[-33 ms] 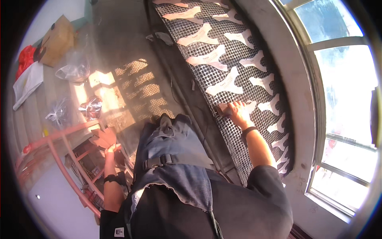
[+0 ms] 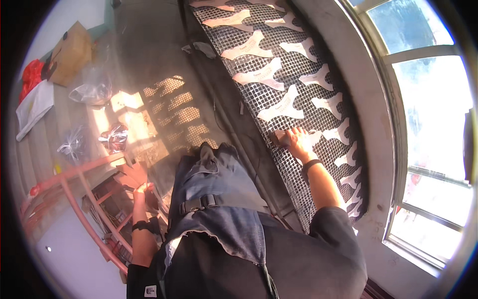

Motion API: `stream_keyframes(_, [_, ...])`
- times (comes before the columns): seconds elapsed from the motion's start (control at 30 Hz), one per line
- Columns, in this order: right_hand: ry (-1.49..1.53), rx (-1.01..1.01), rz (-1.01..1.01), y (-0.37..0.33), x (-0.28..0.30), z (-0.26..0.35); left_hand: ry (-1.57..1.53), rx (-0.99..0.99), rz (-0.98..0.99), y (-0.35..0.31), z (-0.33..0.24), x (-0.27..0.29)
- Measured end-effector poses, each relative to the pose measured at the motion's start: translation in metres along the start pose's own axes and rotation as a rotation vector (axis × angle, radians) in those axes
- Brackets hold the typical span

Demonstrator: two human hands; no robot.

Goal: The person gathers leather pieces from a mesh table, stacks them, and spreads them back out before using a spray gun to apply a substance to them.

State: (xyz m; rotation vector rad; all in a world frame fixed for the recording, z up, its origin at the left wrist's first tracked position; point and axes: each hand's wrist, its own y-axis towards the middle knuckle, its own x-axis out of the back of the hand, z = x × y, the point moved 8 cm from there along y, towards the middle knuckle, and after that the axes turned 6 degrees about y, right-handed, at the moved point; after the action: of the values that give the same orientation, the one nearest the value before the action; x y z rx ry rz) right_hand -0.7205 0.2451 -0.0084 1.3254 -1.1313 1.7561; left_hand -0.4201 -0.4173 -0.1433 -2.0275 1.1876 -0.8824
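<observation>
A slanting black mesh rack [image 2: 291,172] bears several flat, pale Y-shaped cut pieces [image 2: 260,74] in rows. My right hand [image 2: 299,145] is on the near part of the mesh. Its fingers are closed over a Y-shaped piece [image 2: 281,138], whose ends show on either side of them. Low at my left side, my left hand [image 2: 143,188] grips a bunch of reddish-brown Y-shaped pieces [image 2: 131,174] by their lower end. The number in that bunch cannot be made out.
A red metal frame [image 2: 69,192] stands at my left. Beyond it are tied clear bags [image 2: 113,137], a cardboard box [image 2: 69,55], a red bag [image 2: 32,77] and a white sheet [image 2: 35,109]. A window [image 2: 433,114] lines the wall to the right of the rack.
My left hand and its bunch of pieces have shifted slightly right and toward me. My right hand keeps its place on the mesh.
</observation>
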Motion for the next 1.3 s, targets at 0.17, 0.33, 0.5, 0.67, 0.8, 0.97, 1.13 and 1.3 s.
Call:
stream_keyframes(0.17, [0.127, 0.065, -0.253, 0.038, 0.048, 0.023, -0.033, 0.235, 0.086, -0.012, 0.044, -0.025])
stream_keyframes(0.33, [0.151, 0.250, -0.233, 0.107, 0.055, 0.033, 0.047, 0.274, 0.156, -0.003, 0.034, -0.030])
stream_keyframes(0.5, [0.080, 0.151, 0.026, 0.117, 0.055, 0.023, -0.019, 0.168, 0.060, 0.016, -0.001, -0.009])
stream_keyframes(0.67, [0.218, 0.145, 0.005, 0.126, 0.042, 0.001, -0.093, 0.205, 0.056, 0.032, -0.047, -0.021])
stream_keyframes(0.8, [0.071, -0.137, -0.128, 0.140, 0.087, -0.037, 0.085, 0.089, 0.084, 0.031, -0.139, -0.074])
stream_keyframes(0.97, [-0.174, -0.387, 0.023, 0.111, 0.113, -0.075, 0.347, 0.035, 0.041, 0.053, -0.223, -0.099])
stream_keyframes(1.13, [0.086, -0.225, 0.105, 0.072, 0.049, -0.042, 0.155, 0.162, 0.168, 0.111, -0.240, -0.104])
stream_keyframes(1.3, [0.221, -0.244, -0.027, 0.047, 0.026, -0.017, 0.208, 0.091, 0.128, 0.113, -0.297, -0.134])
